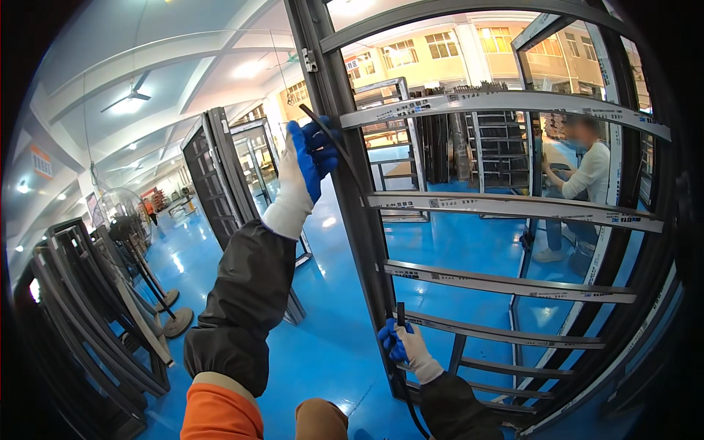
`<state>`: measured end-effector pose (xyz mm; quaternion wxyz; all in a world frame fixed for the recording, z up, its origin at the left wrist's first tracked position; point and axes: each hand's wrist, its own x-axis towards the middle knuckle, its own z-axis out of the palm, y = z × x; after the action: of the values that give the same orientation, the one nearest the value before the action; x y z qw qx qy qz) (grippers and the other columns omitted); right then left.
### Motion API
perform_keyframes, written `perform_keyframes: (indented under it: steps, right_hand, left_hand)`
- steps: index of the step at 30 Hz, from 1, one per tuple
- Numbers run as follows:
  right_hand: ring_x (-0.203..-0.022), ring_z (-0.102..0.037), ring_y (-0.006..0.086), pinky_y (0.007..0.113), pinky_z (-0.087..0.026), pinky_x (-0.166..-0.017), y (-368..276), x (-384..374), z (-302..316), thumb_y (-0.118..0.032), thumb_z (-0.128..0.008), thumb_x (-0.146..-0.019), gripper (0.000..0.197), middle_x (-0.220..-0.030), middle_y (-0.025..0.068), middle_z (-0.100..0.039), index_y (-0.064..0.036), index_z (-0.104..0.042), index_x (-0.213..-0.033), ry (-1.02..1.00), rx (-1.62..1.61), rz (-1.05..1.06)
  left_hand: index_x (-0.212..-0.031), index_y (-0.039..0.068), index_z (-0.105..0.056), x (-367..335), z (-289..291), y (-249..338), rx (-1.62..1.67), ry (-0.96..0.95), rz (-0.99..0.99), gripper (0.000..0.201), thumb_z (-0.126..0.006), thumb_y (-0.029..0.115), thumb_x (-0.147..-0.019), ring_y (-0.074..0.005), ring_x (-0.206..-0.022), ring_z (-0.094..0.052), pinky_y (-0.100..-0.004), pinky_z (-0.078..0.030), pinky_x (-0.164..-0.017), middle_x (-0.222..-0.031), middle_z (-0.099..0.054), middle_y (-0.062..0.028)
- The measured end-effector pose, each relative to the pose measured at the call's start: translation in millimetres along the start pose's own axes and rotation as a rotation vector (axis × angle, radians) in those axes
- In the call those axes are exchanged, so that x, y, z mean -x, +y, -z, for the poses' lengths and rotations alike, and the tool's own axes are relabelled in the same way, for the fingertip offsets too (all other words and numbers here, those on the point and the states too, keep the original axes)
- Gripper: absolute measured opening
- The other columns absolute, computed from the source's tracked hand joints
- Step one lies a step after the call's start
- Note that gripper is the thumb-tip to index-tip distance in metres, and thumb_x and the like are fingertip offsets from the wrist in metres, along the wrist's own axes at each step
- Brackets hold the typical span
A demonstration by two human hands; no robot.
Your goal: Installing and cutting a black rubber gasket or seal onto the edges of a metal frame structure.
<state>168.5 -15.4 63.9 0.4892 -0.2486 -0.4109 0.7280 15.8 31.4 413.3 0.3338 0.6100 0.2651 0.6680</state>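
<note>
Standing at the far left, dark frames (81,323) crowd together, a round stand base (178,323) on the blue floor just beside them. Further right, the person's gloved left hand (314,154) grips a black strip (328,133), which lies slanting along the upright of a barred frame (370,253). Lower down, the gloved right hand (411,345) closes around a black length near the same upright; whether both are one piece cannot be told. Beyond the bars sits a co-worker (590,172).

From afar I see the left hand (308,158) and right hand (409,345) holding black strip (401,314) at the dark frame (364,246).
</note>
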Motion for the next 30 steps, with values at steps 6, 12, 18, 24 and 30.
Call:
perform_keyframes:
  steps: [6,12,18,24,30]
  right_hand:
    - [-0.060,-0.054,0.0074,0.023,-0.043,-0.048,0.5,8.2,-12.4,-0.024,-0.058,-0.091,0.028,-0.081,0.0050,-0.067,-0.0012,-0.062,-0.107,0.080,0.551,0.096]
    - [-0.062,-0.052,0.0047,0.021,-0.041,-0.052,-24.5,21.0,-14.7,-0.024,-0.060,-0.089,0.025,-0.084,0.0026,-0.065,-0.0060,-0.065,-0.107,-0.043,0.135,0.136]
    - [-0.058,-0.047,0.0035,0.018,-0.037,-0.051,-43.2,15.5,25.5,-0.024,-0.060,-0.089,0.029,-0.079,-0.0016,-0.061,-0.0060,-0.062,-0.112,-0.034,0.385,0.014]
    - [-0.056,-0.044,0.0024,0.018,-0.036,-0.050,-45.6,14.6,45.4,-0.027,-0.063,-0.087,0.031,-0.072,-0.0010,-0.056,-0.0032,-0.061,-0.107,0.072,0.327,0.121]
    - [-0.057,-0.046,0.0040,0.019,-0.036,-0.048,-58.4,21.4,35.3,-0.025,-0.059,-0.091,0.027,-0.076,0.0007,-0.060,-0.0045,-0.064,-0.108,-0.127,0.312,0.011]
  left_hand:
    - [-0.125,0.007,-0.053,8.1,-4.5,-12.6,-0.477,0.056,-0.304,0.041,-0.054,0.031,-0.092,-0.0107,-0.081,-0.060,-0.0253,-0.049,-0.072,-0.099,-0.063,-0.0030]
    - [-0.138,0.017,-0.040,-11.5,-5.0,17.2,-1.133,0.161,-0.384,0.053,-0.055,0.021,-0.088,-0.0355,-0.101,-0.058,-0.0427,-0.047,-0.086,-0.110,-0.052,-0.0215]
    - [-0.136,0.022,-0.044,-29.0,-15.2,40.6,-1.518,0.286,-0.498,0.055,-0.064,0.028,-0.085,-0.0379,-0.110,-0.049,-0.0447,-0.041,-0.095,-0.117,-0.042,-0.0218]
    - [-0.142,0.026,-0.033,-43.8,-16.0,34.3,-1.329,0.222,-0.434,0.067,-0.065,0.022,-0.083,-0.0387,-0.114,-0.048,-0.0456,-0.040,-0.099,-0.116,-0.043,-0.0224]
    - [-0.147,0.024,-0.020,-50.3,-8.0,26.4,-1.185,0.178,-0.551,0.079,-0.059,0.004,-0.082,-0.0344,-0.114,-0.050,-0.0425,-0.043,-0.096,-0.130,-0.042,-0.0223]
